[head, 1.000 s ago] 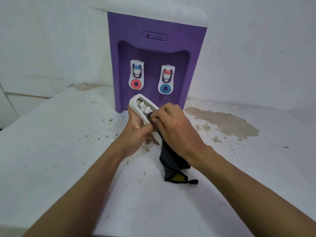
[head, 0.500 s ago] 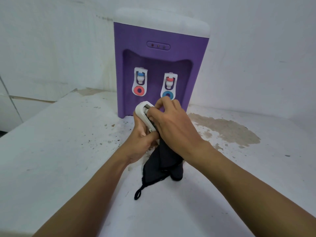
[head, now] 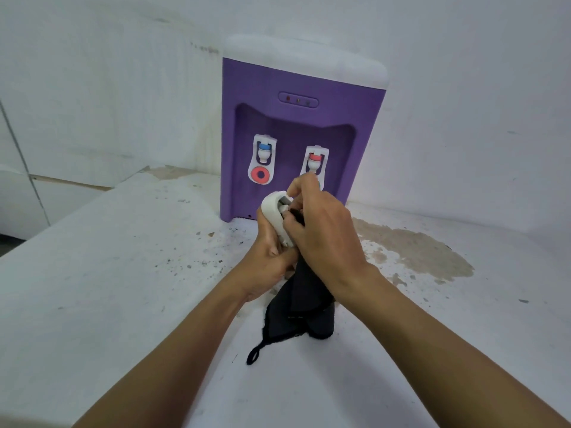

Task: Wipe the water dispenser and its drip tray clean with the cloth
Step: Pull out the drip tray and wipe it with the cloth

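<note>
A purple water dispenser (head: 296, 118) with a white top stands against the wall, with a blue tap (head: 263, 152) on its left and a red tap (head: 315, 162) on its right. In front of it my left hand (head: 268, 261) grips the white drip tray (head: 273, 214), held upright off the counter. My right hand (head: 321, 233) holds a black cloth (head: 302, 310) against the tray's inner side. The cloth hangs down below both hands and its loop (head: 255, 355) lies on the counter. Most of the tray is hidden by my right hand.
The white counter (head: 123, 273) is speckled with dirt near the dispenser's base. A large brown stain (head: 411, 251) spreads to the right of my hands. White walls close off the back and the left.
My right hand has slid up the tray toward its top end with the cloth. The hanging cloth has unfolded, and its loop now lies to the lower left.
</note>
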